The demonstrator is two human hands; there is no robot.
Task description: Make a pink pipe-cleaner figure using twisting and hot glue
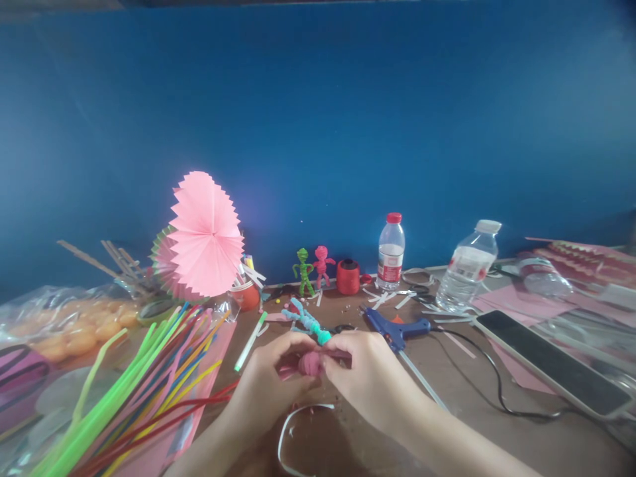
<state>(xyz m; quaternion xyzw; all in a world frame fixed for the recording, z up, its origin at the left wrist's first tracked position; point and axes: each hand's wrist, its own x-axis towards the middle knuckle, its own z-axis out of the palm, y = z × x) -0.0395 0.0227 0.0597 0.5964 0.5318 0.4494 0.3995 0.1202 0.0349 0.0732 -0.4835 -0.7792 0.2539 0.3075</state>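
Note:
My left hand point(271, 374) and my right hand point(365, 371) meet low over the middle of the table. Between their fingertips they pinch a small pink wound piece point(311, 364), which looks like coiled pipe cleaner; the fingers cover part of it. Just beyond the fingertips is a pale-blue and teal pipe-cleaner figure point(308, 320). Whether it touches my fingers I cannot tell. A green marker point(251, 341) lies to the left of my left hand. Past my right hand lies a blue glue gun point(397, 329), its cord running right.
Pipe cleaners point(149, 384) spread across the left. Behind stand a pink paper fan point(209, 235), a green figure point(303, 271), a pink figure point(322, 265), a red tape roll point(348, 277) and bottles point(391, 255). A phone point(551, 361) lies right. A white strip point(281, 437) curls in front.

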